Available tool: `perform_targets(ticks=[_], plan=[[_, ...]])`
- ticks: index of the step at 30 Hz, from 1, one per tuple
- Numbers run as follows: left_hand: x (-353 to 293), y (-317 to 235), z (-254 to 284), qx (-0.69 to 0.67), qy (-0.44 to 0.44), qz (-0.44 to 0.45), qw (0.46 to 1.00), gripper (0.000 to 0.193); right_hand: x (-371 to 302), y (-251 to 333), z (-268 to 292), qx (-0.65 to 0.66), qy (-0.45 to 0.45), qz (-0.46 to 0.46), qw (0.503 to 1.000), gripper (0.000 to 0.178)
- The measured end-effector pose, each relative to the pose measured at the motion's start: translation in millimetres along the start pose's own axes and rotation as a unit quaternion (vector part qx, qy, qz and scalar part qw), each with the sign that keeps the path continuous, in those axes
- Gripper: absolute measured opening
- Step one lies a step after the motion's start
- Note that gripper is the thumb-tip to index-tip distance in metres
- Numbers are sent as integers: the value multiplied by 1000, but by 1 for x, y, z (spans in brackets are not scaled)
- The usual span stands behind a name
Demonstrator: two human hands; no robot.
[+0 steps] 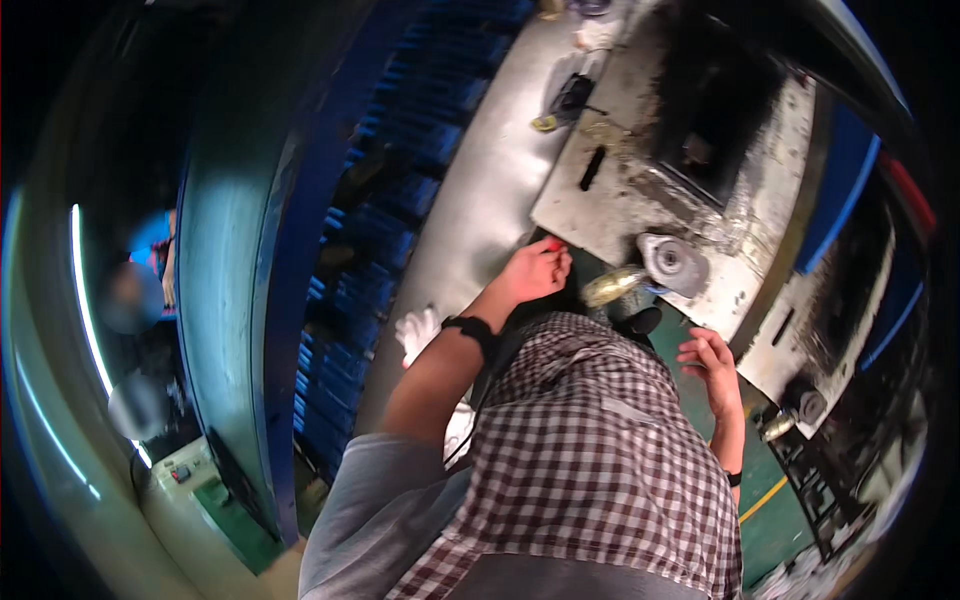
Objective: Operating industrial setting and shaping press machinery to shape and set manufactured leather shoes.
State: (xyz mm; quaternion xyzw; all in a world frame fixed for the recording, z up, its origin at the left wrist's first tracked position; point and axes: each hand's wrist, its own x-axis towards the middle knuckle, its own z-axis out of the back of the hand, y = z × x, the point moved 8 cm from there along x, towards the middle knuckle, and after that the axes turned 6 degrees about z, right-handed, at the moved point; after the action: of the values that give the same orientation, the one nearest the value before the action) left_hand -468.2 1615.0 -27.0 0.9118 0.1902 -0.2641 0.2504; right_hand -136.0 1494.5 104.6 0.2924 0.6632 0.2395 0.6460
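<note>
The small red item is at the fingertips of the left hand, beside the counter corner; that grip's closure cannot be determined. Probably light and rigid; pinch its sides. The right hand is empty, fingers parted.

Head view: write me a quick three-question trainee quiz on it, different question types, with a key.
1. In the picture, the shiny gold-coloured rounded part lies:
A. left of both hands
B. between the hands
C. right of both hands

2. True or false: the person's bare right hand is gripping that gold-coloured part.

3. Which of the person's bare hands is nearer the left-hand corner of the upper stained, whitish flat work surface?

Key:
1. B.
2. False; a gap shows between them.
3. The left hand.
</note>
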Motion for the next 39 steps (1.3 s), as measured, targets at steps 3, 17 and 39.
perform_targets(ticks=[3, 17, 39], plan=[[2, -3, 12, 26, -45, -41, 998, 24, 3, -6, -4, -20, 17, -16, 1000, 43], [-302, 29, 183, 500, -740, -426, 145, 53, 0, -11, -16, -103, 57, -58, 991, 37], [-329, 40, -16, 258, -397, -651, 593, 52, -12, 135, -165, -92, 350, 132, 923, 35]])
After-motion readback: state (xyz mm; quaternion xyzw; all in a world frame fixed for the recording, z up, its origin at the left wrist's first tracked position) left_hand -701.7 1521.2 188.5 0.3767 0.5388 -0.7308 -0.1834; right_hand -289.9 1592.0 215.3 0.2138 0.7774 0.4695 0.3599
